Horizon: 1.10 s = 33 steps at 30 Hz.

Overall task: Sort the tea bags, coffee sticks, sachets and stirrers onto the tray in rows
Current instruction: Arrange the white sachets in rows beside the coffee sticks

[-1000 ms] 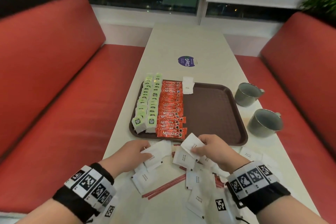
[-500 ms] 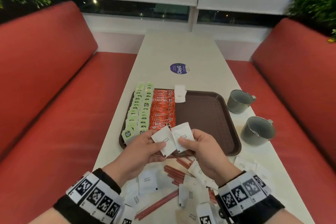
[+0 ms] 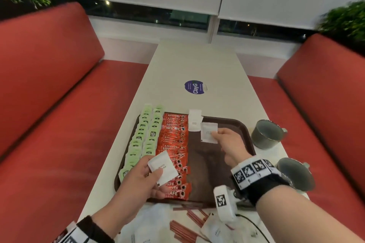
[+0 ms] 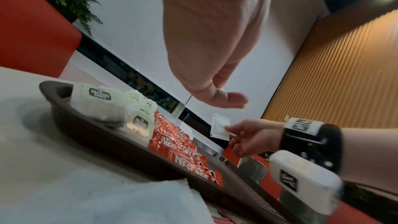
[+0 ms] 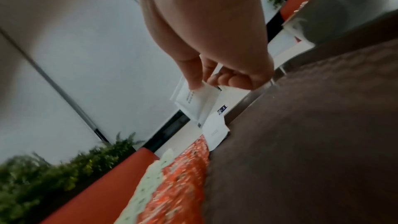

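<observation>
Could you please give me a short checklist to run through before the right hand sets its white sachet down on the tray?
1. Right hand pinches its white paper sachet: ok.
2. Bare floor of the brown plastic tray below it: ok.
3. Lined up behind the white sachet already at the far rim: not ok; it hangs to the right.
4. Red coffee-stick row undisturbed: ok.
5. Left hand holds the next white sugar sachet: ok.
6. Only one sachet in the right pinch: cannot tell.
</observation>
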Tool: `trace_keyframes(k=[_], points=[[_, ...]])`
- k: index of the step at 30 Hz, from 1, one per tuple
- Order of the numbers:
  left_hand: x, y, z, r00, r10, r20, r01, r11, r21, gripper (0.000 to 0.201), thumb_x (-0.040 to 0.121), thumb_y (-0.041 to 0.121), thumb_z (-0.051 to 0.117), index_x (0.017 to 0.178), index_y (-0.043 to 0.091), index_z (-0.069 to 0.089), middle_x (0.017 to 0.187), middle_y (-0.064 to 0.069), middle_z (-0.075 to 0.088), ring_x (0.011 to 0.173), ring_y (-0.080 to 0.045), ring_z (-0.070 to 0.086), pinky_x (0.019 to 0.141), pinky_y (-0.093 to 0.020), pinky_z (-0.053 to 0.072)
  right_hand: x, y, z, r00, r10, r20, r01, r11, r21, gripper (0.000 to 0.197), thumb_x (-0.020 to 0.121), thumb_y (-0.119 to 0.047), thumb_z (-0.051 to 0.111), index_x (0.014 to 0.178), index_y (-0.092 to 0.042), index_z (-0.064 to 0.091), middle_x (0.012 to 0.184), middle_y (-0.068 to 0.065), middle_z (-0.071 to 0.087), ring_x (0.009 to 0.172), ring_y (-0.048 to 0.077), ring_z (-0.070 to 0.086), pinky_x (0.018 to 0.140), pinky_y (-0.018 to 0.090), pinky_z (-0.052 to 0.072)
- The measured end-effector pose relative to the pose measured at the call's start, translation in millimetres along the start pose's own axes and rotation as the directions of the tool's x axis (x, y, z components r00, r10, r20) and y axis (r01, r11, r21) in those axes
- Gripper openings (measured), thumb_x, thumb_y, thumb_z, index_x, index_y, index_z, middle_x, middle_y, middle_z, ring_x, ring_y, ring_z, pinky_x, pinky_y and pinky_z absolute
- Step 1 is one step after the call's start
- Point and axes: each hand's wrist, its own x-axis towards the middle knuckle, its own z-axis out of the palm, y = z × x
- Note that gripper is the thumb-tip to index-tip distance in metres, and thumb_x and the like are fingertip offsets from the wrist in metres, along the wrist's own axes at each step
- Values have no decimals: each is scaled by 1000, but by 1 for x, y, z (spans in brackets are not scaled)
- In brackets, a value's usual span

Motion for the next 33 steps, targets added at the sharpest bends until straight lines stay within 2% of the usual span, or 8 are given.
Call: trace_keyframes(k=[6, 12, 16, 20, 24, 28, 31, 33], points=[[13, -4, -10, 998, -3, -56, 4, 999, 34, 23, 95, 4, 52, 107, 23, 58, 100, -13, 68, 61, -30, 65, 58, -37, 53, 75, -9, 29, 999, 5, 47, 11, 939, -344, 5, 88, -9, 62, 85, -13, 63, 70, 3, 57, 56, 15, 48, 57, 28, 43], [17, -3, -17, 996, -8, -93, 7, 1000, -15, 24, 94, 0, 52, 102, 22, 60, 95, -15, 66, 56, -27, 63, 48, -32, 53, 102, -5, 46, 989, 4, 148, 84, 812, -578, 19, 88, -13, 61, 72, -18, 51, 89, 11, 55, 81, 23, 51, 88, 40, 50], [19, 0, -19, 996, -13, -89, 9, 999, -40, 24, 93, 0, 53, 105, 20, 60, 87, -8, 70, 56, -28, 62, 48, -32, 52, 110, -5, 51, 995, -39, 94, 89, 782, -617, 29, 84, -16, 65, 65, -25, 45, 94, 10, 61, 87, 25, 59, 91, 42, 52], [24, 6, -15, 995, 0, -96, -1, 1000, -9, 27, 93, 1, 55, 107, 23, 57, 95, -5, 71, 57, -27, 63, 53, -35, 55, 104, -10, 51, 997, -67, 49, 81, 648, -757, 22, 87, -22, 62, 70, -13, 50, 97, 14, 71, 92, 29, 67, 88, 41, 54], [29, 11, -10, 993, 41, -110, -32, 996, 84, 30, 93, 6, 57, 103, 33, 55, 105, 2, 68, 59, -24, 67, 62, -39, 57, 61, -24, 48, 977, -198, 81, 208, 790, -577, 11, 89, -23, 61, 84, -12, 63, 93, 5, 68, 91, 22, 63, 77, 33, 51], [33, 17, -2, 994, 81, -80, -68, 986, 153, 29, 92, 8, 59, 104, 35, 54, 106, 7, 66, 61, -23, 69, 62, -35, 58, -20, -34, 48, 862, -132, 490, 285, 925, -252, 16, 89, -29, 64, 82, -15, 69, 77, -6, 70, 71, 6, 66, 60, 16, 48], [35, 19, 8, 992, 109, -62, -93, 971, 219, 25, 92, 9, 59, 106, 29, 55, 101, 6, 67, 63, -21, 70, 60, -32, 58, -39, -17, 49, 773, -137, 619, 376, 886, -273, 10, 83, -20, 71, 74, -23, 69, 76, -3, 69, 71, 14, 65, 70, 30, 53], [35, 20, 12, 990, 127, -58, -109, 963, 246, 24, 91, 10, 60, 103, 30, 56, 97, 6, 66, 65, -20, 71, 60, -30, 58, -37, -8, 49, 790, -160, 592, 389, 877, -281, 13, 82, -15, 71, 70, -20, 67, 72, 0, 66, 66, 16, 61, 66, 33, 50]])
